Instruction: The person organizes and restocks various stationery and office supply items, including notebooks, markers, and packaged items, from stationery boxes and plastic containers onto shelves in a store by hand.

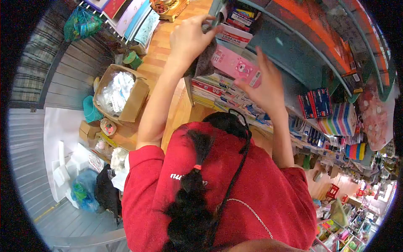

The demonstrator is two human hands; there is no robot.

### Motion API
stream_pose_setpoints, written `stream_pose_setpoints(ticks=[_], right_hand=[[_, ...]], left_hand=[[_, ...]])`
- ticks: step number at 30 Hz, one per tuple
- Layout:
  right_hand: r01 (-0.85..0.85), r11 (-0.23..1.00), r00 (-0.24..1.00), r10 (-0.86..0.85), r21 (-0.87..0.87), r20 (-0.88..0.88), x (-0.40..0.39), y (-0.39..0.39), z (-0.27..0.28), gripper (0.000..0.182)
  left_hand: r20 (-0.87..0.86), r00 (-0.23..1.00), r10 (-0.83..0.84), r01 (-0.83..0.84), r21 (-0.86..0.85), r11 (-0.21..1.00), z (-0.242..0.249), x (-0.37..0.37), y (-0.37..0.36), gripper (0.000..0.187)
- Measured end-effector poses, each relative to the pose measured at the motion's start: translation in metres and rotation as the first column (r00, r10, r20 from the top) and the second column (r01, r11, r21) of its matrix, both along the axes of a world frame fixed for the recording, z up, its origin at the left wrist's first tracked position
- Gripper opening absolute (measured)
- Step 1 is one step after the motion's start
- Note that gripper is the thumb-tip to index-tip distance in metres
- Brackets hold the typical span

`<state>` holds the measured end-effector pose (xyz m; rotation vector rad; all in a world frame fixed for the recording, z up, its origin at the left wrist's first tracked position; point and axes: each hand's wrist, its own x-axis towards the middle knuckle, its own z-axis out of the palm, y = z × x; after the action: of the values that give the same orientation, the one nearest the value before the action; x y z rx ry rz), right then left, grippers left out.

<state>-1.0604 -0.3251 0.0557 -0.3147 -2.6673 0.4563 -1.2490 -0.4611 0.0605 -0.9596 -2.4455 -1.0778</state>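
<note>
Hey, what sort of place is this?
Probably a small shop: it has a shelf stocked with packaged goods, a pink pack with a cartoon bear, and an open cardboard box.

At one o'clock, the pack is between the left hand and the right hand. The shelf is at two. At ten, a box has bags in it, with a basket just beside it.

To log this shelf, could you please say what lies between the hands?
A pink, bear-printed package lies between the left hand and right hand in the head view.
</note>
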Motion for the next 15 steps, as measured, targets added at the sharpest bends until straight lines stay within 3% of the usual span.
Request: stream_pose_setpoints(ticks=[5,11,15], right_hand=[[0.0,0.989,1.0,0.002,0.149,-0.01,-0.013,0.011,-0.029,0.084],[-0.034,0.997,0.992,0.025,0.07,0.121,-0.014,0.015,-0.008,0.083],[-0.04,0.994,0.986,0.022,0.106,0.168,-0.014,0.019,0.003,0.084]], left_hand=[[0.027,0.999,-0.033,0.029,0.113,0.993,0.009,0.003,-0.025,0.036],[0.128,0.99,-0.059,0.047,0.092,0.995,0.007,0.011,-0.048,0.029],[0.203,0.978,-0.042,0.024,0.091,0.996,0.004,0.021,-0.055,0.029]])
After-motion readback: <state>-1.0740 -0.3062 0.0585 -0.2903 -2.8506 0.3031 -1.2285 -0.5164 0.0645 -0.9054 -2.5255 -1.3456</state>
